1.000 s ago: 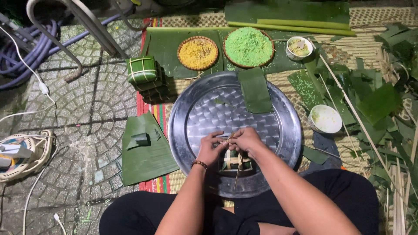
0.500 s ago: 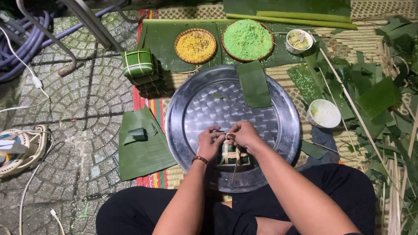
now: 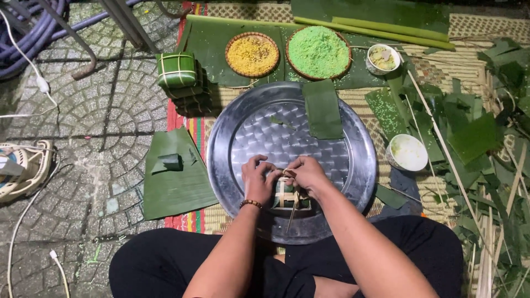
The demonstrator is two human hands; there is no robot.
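Centrally, on the near part of the round metal tray point(image 3: 353, 182), a small leaf-wrapped parcel point(image 3: 287, 196) is being bound with pale strips.

Item, left hand point(image 3: 258, 179): fingers are curling down onto the parcel's left top edge, gripping it and pinching at the strips.
Item, right hand point(image 3: 307, 174): fingers are closing on the strip ends at the parcel's top centre, where the two hands are meeting; a loose strip tail is trailing toward the tray's near rim.

Handling note, as a judgement: the tie is likely going best with the parcel pressed flat to the tray by one hand while the other is drawing the strip taut and level across the top, so corners are staying square and the leaf is not splitting.

Item, loose leaf piece point(image 3: 322, 109): lying on the tray's far side, well apart from the hands.
Item, finished square parcel point(image 3: 176, 70): sitting on a stack beyond the tray's left rim.
Item, basket of yellow filling point(image 3: 252, 54) and basket of green rice point(image 3: 318, 52): standing just past the far rim.
Item, white bowl point(image 3: 407, 152): standing just beside the right rim.
Item, folded leaf sheet point(image 3: 174, 176): lying left of the tray.

Room: bare tray surface is lying open beyond the hands; leaf scraps are crowding the right side.
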